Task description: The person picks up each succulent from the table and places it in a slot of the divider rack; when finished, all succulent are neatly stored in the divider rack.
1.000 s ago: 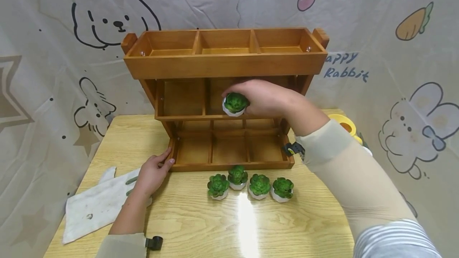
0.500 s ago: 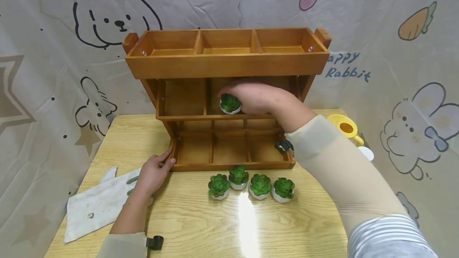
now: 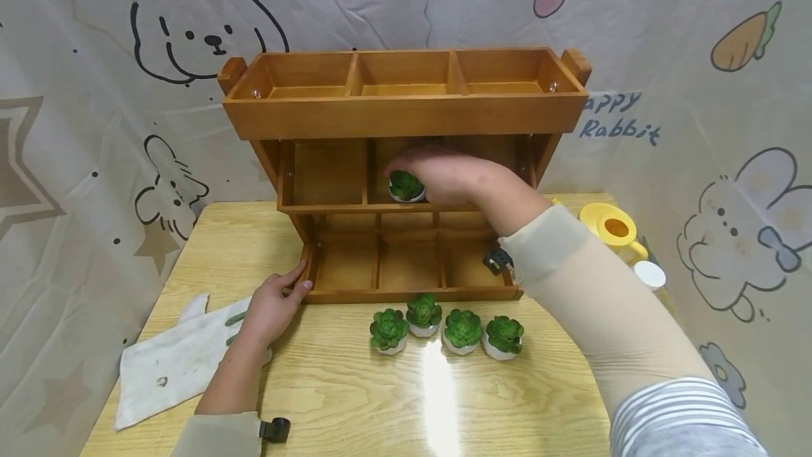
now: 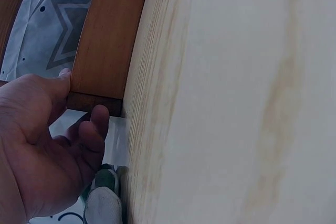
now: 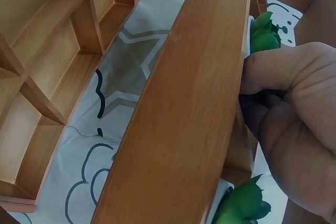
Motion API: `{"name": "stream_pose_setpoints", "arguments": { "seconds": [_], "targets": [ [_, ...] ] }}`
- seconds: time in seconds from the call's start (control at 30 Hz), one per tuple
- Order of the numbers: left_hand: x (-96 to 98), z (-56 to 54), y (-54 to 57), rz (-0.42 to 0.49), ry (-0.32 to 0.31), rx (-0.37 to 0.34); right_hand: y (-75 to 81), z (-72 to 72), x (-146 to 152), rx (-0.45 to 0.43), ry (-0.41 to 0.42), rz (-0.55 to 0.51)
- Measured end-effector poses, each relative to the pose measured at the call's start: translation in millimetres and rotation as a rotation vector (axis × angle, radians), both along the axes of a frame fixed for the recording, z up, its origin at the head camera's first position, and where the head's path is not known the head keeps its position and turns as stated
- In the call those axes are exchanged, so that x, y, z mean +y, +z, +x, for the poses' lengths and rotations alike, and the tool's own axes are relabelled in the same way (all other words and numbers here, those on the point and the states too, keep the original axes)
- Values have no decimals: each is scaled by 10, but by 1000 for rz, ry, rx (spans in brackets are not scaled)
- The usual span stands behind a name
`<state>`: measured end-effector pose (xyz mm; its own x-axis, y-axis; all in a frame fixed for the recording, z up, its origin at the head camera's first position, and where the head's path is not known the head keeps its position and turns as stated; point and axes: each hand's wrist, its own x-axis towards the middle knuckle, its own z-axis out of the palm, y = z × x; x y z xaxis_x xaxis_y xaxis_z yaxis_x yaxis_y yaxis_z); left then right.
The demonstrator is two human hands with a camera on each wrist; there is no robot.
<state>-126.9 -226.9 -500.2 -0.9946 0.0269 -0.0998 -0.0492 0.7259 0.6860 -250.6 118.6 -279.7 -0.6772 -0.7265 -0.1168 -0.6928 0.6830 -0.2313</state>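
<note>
A three-tier wooden shelf with divided compartments stands on the table. My right hand reaches into the middle tier and holds a small potted succulent at the left of its centre compartment, just behind the front board. In the right wrist view, curled fingers are against that plant, and a second succulent shows farther along the same board. My left hand grips the bottom tier's left front corner; the left wrist view shows its thumb and fingers at the board end.
Several potted succulents stand in front of the shelf. White work gloves lie on the left of the table. A yellow watering can and a white round object are at the right, near the right forearm.
My right hand has moved slightly left and lowered the succulent from over the front board into the centre compartment. My left hand keeps its grip on the corner.
</note>
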Motion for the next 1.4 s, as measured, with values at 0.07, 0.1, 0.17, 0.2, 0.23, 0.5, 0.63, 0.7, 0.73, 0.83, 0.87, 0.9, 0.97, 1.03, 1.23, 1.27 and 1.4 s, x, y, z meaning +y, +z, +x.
{"name": "stream_pose_setpoints", "arguments": {
  "seconds": [0.07, 0.1, 0.17, 0.2, 0.23, 0.5, 0.63, 0.7, 0.73, 0.83, 0.87, 0.9, 0.97, 1.03, 1.23, 1.27, 1.4],
  "targets": [
    [2, 3, 4, 0, -1, 0, -12, 2, 8, 2, 0, -6],
    [4, 5, 7, 0, -1, -1, -16, 3, 14, 4, 3, -13],
    [7, 6, 14, 5, -1, -4, -25, 4, 25, 5, 9, -24],
    [9, 7, 18, 6, -2, -6, -29, 4, 31, 7, 15, -30],
    [10, 7, 20, 7, -1, -9, -31, 6, 37, 8, 16, -30],
    [23, 10, 34, 9, 4, -26, -49, 31, 84, 30, 20, -24],
    [29, 11, 37, 7, 10, -32, -70, 40, 131, 60, 25, -60],
    [32, 13, 39, 7, 12, -33, -74, 49, 161, 84, 25, -80],
    [33, 14, 40, 7, 11, -33, -75, 54, 175, 96, 25, -90],
    [33, 17, 45, 8, 13, -37, -67, 85, 219, 124, 24, -119],
    [32, 19, 47, 10, 13, -40, -63, 101, 234, 128, 22, -124],
    [31, 20, 48, 10, 13, -42, -57, 119, 251, 129, 20, -129],
    [26, 22, 47, 11, 14, -45, -47, 162, 281, 126, 13, -137],
    [25, 23, 48, 16, 15, -45, -43, 205, 316, 125, 6, -147],
    [22, 18, 47, 18, 11, -36, -30, 366, 431, 132, -36, -209],
    [21, 17, 46, 19, 10, -36, -25, 400, 453, 129, -44, -219],
    [23, 14, 45, 15, 6, -35, -16, 539, 549, 124, -56, -250]
  ]
}}
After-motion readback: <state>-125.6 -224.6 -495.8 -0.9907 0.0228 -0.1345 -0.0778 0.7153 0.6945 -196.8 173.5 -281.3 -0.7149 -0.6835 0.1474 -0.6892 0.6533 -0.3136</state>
